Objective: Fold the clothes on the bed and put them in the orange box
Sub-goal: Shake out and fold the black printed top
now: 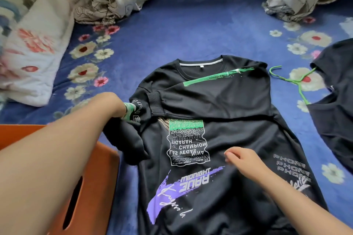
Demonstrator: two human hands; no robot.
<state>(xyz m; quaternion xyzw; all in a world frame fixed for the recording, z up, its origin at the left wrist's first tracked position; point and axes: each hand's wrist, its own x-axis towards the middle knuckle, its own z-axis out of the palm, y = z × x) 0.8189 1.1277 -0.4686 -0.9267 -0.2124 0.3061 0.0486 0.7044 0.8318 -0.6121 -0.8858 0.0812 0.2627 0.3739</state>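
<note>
Black sweatshirt [219, 129] lies flat mid-bed, one sleeve folded across chest. Left hand [112, 104] grips the other sleeve [131, 116]; right hand [242, 160] rests on the front, fingers relaxed. Orange box [91, 177] at left edge. Green hanger [294, 80] and dark garment [336, 101] right; pillow [32, 53] far left.

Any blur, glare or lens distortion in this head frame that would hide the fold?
Head view: soft, even light, no glare; wide-angle bending at the edges; pillow at far left smeared; sweatshirt prints readable; left hand and right hand reasonably sharp.
</note>
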